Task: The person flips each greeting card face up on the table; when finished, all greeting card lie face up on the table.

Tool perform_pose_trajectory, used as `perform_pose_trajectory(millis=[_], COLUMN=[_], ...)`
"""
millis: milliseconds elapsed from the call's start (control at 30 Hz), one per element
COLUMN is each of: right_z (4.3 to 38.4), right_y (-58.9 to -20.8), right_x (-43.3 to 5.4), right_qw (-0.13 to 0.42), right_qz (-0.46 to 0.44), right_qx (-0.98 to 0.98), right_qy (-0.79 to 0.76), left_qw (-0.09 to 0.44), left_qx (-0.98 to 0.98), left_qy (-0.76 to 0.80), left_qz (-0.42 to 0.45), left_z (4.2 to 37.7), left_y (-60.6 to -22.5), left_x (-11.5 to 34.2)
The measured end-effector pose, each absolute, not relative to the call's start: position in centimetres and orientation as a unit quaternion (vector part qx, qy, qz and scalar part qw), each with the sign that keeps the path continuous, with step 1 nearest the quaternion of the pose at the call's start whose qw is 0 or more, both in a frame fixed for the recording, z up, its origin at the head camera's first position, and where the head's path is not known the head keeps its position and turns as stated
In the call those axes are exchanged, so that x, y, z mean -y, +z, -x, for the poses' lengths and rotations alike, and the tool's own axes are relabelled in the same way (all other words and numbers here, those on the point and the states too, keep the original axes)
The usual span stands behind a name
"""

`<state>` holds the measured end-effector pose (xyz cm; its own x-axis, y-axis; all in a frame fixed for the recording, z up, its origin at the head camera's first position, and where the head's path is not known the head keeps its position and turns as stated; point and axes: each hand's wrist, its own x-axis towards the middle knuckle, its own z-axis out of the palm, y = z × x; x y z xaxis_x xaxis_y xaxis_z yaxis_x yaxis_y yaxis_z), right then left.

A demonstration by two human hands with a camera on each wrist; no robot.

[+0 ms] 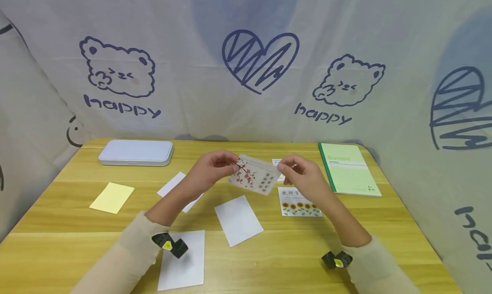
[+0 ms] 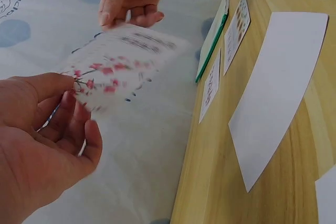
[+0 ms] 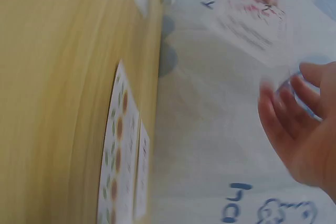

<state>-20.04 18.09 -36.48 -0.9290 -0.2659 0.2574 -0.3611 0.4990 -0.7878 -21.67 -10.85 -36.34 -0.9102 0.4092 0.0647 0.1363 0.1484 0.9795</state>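
Observation:
Above the middle of the table, a card [image 1: 254,174] with red blossom branches and small printed writing is held up at a tilt. My left hand [image 1: 215,168] pinches its left end between thumb and fingers; the left wrist view shows this card [image 2: 115,72] slightly blurred. At the opposite upper corner is my right hand [image 1: 303,174], its thumb and index finger pinching the edge. Motion blur in the right wrist view makes that contact hard to see; the other fingers of the right hand [image 3: 304,119] are loosely curled.
Below the right hand lie a sunflower card [image 1: 300,206] and another small card [image 1: 277,162], partly hidden. White sheets [image 1: 238,220] lie in the middle and front left. A yellow note pad [image 1: 112,198], a white case [image 1: 136,152] and a green notebook [image 1: 349,168] are farther out.

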Motion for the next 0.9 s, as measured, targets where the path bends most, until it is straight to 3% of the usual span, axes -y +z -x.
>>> perform_pose_trajectory(millis=[133, 367, 567, 700, 900], right_z=[19.2, 18.3, 18.9, 19.5, 20.0], right_y=[-36.6, -36.6, -36.8, -36.7, -36.9], right_x=[-17.1, -15.7, -16.5, -17.1, -16.9], right_qw=[0.139, 0.088, 0.068, 0.086, 0.108], right_qz=[-0.247, -0.327, -0.227, -0.14, -0.103], right_qx=[0.893, 0.868, 0.844, 0.796, 0.708], right_qy=[0.349, 0.362, 0.481, 0.583, 0.69], left_qw=[0.112, 0.118, 0.087, 0.047, 0.016], left_qx=[-0.77, -0.792, -0.786, -0.773, -0.748], left_qy=[0.597, 0.552, 0.581, 0.613, 0.645], left_qz=[-0.194, -0.232, -0.195, -0.157, -0.154], left_z=[21.1, 20.0, 20.3, 20.7, 21.1], left_y=[-36.5, -36.7, -36.5, -36.5, -36.5], left_x=[10.2, 8.7, 8.8, 9.3, 9.4])
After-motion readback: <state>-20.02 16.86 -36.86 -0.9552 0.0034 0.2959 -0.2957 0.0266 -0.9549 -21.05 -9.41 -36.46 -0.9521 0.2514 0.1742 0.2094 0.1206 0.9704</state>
